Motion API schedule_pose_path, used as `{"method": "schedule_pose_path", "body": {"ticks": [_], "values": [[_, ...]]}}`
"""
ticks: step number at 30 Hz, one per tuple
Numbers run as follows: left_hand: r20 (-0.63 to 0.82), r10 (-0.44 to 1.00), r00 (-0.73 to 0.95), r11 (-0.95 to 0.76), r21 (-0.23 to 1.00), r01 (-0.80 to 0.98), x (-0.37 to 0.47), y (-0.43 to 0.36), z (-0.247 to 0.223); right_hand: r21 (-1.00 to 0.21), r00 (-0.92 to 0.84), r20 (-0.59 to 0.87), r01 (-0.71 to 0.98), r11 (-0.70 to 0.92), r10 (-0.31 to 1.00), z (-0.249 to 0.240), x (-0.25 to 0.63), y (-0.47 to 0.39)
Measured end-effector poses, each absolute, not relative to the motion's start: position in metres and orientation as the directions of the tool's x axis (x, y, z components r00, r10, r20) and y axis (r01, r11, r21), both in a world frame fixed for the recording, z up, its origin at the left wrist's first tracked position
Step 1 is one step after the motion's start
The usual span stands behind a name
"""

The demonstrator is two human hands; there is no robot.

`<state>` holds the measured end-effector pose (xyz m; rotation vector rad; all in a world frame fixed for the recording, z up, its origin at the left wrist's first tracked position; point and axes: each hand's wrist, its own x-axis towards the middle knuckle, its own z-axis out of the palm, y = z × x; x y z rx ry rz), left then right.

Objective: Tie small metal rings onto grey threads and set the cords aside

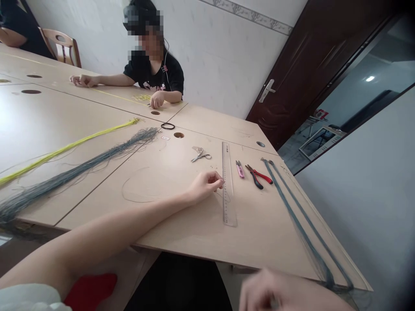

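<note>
My left hand [205,186] rests on the table at the left edge of a clear plastic ruler [229,211], with thumb and forefinger pinched together. A thin grey thread [138,201] loops on the table to the left of that hand, and a fine strand shows at its fingertips over the ruler. Low in the view, past the table's front edge, my right hand [275,293] is blurred by motion. Its fingers look curled in; what they hold, if anything, cannot be made out. Small scissors [201,155] lie beyond my left hand.
Pink thread snips [240,169] and red-and-black pliers [258,176] lie right of the ruler. Blue-grey thread bundles [292,207] run along the right edge. Left are a grey thread bundle [87,166] and a yellow one [81,141]. Across the table, a person [154,69] handles yellow thread.
</note>
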<state>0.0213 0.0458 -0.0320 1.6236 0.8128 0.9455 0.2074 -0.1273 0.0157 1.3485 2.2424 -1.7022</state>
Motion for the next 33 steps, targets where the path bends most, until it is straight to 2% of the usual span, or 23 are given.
{"method": "schedule_pose_path", "body": {"ticks": [2, 4, 6, 8, 10, 13, 15, 17, 19, 21, 23, 25, 28, 33], "values": [[0.183, 0.87, 0.458, -0.23, 0.972, 0.047, 0.022, 0.046, -0.033, -0.733, -0.495, -0.388, 0.677, 0.065, 0.778, 0.01, 0.2, -0.114], [0.186, 0.87, 0.456, -0.233, 0.971, 0.047, 0.022, 0.047, -0.033, -0.611, -0.341, -0.136, 0.768, 0.192, 0.93, 0.001, 0.195, -0.099], [0.188, 0.871, 0.455, -0.236, 0.97, 0.051, 0.022, 0.047, -0.033, -0.402, -0.334, 0.105, 0.848, 0.347, 0.937, -0.01, 0.191, -0.088], [0.188, 0.871, 0.454, -0.238, 0.97, 0.055, 0.021, 0.047, -0.032, -0.231, -0.424, 0.181, 0.859, 0.458, 0.887, -0.021, 0.19, -0.086], [0.188, 0.871, 0.454, -0.239, 0.969, 0.057, 0.02, 0.046, -0.03, -0.133, -0.49, 0.193, 0.845, 0.518, 0.85, -0.029, 0.189, -0.094], [0.189, 0.873, 0.45, -0.238, 0.97, 0.056, 0.019, 0.045, -0.028, -0.092, -0.539, 0.224, 0.818, 0.568, 0.812, -0.031, 0.188, -0.122], [0.187, 0.874, 0.449, -0.235, 0.97, 0.054, 0.019, 0.045, -0.027, -0.166, -0.566, 0.282, 0.767, 0.62, 0.775, -0.028, 0.188, -0.141], [0.186, 0.874, 0.449, -0.233, 0.971, 0.051, 0.019, 0.045, -0.028, -0.288, -0.562, 0.331, 0.705, 0.648, 0.758, -0.023, 0.188, -0.155], [0.188, 0.874, 0.448, -0.233, 0.971, 0.047, 0.018, 0.045, -0.028, -0.4, -0.48, 0.238, 0.744, 0.536, 0.844, -0.016, 0.186, -0.159], [0.192, 0.874, 0.446, -0.236, 0.971, 0.043, 0.018, 0.046, -0.029, -0.462, -0.293, -0.031, 0.852, 0.246, 0.956, -0.011, 0.181, -0.155], [0.198, 0.873, 0.447, -0.239, 0.97, 0.037, 0.018, 0.046, -0.029, -0.489, -0.091, -0.316, 0.869, -0.08, 0.944, -0.009, 0.172, -0.146], [0.207, 0.871, 0.445, -0.243, 0.97, 0.026, 0.017, 0.046, -0.03, -0.53, -0.014, -0.505, 0.794, -0.298, 0.863, -0.011, 0.162, -0.14], [0.226, 0.87, 0.438, -0.25, 0.968, -0.004, 0.017, 0.046, -0.03, -0.569, 0.017, -0.616, 0.682, -0.46, 0.787, -0.02, 0.155, -0.14], [0.248, 0.874, 0.418, -0.24, 0.968, -0.074, 0.016, 0.047, -0.029, -0.611, -0.058, -0.68, 0.596, -0.522, 0.731, -0.037, 0.164, -0.158]]}}
